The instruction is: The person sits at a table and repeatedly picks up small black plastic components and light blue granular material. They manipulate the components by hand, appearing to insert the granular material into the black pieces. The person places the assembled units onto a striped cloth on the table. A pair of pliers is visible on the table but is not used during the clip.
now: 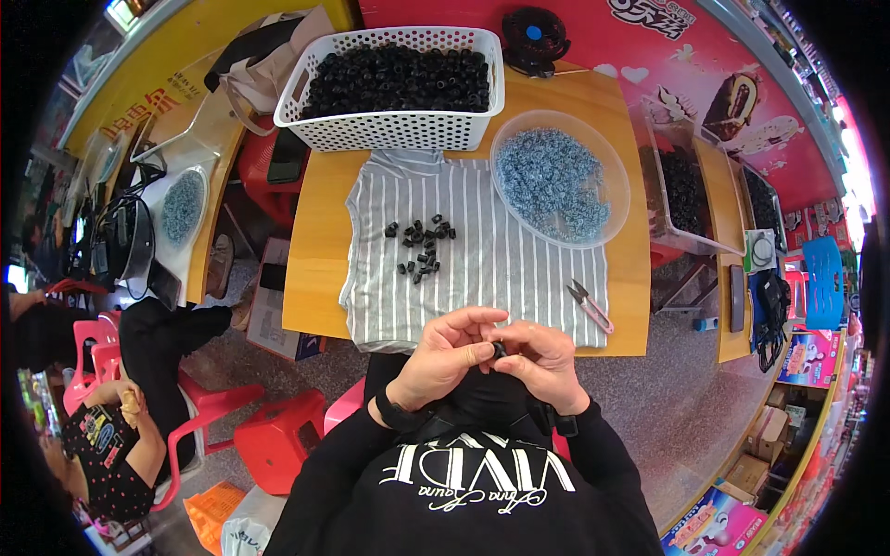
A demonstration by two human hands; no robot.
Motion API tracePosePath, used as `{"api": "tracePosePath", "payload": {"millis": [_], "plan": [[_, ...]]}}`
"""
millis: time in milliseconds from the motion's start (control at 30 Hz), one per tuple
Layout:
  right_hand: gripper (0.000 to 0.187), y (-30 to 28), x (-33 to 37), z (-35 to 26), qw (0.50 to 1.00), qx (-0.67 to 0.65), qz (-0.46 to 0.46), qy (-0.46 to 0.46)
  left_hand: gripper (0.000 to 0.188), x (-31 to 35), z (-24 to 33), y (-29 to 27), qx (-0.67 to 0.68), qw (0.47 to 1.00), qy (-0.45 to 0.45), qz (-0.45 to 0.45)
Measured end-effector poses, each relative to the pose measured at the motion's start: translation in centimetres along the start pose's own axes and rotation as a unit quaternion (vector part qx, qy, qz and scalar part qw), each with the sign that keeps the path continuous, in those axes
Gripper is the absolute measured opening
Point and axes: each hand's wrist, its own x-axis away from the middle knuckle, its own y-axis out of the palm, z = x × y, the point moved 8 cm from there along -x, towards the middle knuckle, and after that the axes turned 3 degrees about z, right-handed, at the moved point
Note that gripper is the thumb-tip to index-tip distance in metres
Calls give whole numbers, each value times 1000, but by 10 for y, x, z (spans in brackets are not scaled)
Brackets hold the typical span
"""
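Note:
Both my hands meet in front of my chest, just off the table's near edge. My right hand [542, 360] is closed, with a small black plastic part [501, 349] pinched between thumb and fingers. My left hand [443, 352] closes on the same part from the other side, its thumb tip against it; the fingers hide most of the part. Ahead lies a grey-and-white striped cloth [510, 287]. Several loose black parts [425, 258] are scattered on its left half. Pink-handled thread snips [591, 308] rest near its right corner.
At the back of the table, a white perforated basket [394, 136] is full of black parts. To its right stands a round clear tub [619, 185] of small bluish transparent pieces, with a black fan [535, 42] behind. A person [116, 435] sits at far left beside red stools [281, 440].

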Motion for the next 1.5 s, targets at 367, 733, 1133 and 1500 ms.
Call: {"api": "tracePosePath", "payload": {"millis": [367,733,1133,1500], "plan": [[17,0,3,-14,984,136,53,-99,16,0,-10,-15,-45,998,16,36],[15,3,5,-22,974,174,71,-123,17,0,-21,-21,41,997,-32,62],[19,7,5,-29,959,220,65,-165,15,4,-9,-20,-86,992,35,86],[18,6,2,-28,967,229,73,-88,18,2,-12,-14,20,997,-15,79]]}}
